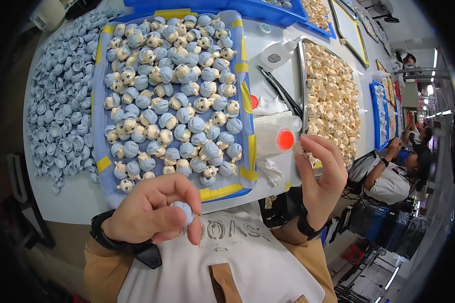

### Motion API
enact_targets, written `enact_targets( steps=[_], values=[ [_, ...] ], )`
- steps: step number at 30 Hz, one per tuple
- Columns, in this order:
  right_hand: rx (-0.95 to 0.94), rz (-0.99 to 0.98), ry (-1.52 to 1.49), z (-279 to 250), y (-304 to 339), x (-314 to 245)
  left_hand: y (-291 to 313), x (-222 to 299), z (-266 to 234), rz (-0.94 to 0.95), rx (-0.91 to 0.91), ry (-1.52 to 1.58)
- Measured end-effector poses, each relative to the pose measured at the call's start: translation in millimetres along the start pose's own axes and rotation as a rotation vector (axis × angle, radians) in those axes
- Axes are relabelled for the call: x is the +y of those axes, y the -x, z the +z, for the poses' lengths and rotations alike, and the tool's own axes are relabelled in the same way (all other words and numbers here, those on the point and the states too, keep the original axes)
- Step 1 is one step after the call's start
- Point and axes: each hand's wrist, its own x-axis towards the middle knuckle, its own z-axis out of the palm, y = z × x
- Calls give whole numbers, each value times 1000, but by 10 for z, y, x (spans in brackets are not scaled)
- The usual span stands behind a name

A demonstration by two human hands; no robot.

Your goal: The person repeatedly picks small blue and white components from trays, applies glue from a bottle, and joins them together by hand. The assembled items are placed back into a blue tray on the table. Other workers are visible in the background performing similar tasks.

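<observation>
We pinch a small blue doll head (183, 211) in our closed left hand (152, 212), low by our chest, while our right hand (321, 177) pinches a tiny pale piece (297, 148) higher up, well off to the right.

One head-worn fisheye view looks steeply down from close above the surface (76, 197); it faces 12 o'clock along the tray (247, 108); the wearer's chest fills 6 o'clock; straight edges bend toward the rim.
</observation>
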Motion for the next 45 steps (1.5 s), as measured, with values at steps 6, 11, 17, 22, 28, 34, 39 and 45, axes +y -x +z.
enact_targets(
  steps=[6, 11, 17, 22, 28, 34, 39, 45],
  values=[
    [-50, -110, 96, 41, -72, 58, -21, -134, -46, 207, 113, -54],
    [-62, -119, 156, 61, -75, 64, -41, -61, 89, 212, 269, -192],
    [0, -118, 141, 69, 13, 111, 6, -39, 45, 145, 211, -96],
    [72, -42, 67, 103, 115, 153, -17, -75, 39, 161, 164, -116],
    [103, -34, 47, 124, 134, 165, -87, -80, 94, 172, 180, 32],
    [145, -39, -27, 129, 144, 134, -108, -67, 77, 178, 158, 140],
    [-6, -161, -548, 232, 142, -299, -145, -68, 212, 215, 305, -26],
    [-63, -229, -545, 448, 158, -526, -135, -85, 165, 265, 292, -64]
  ],
)
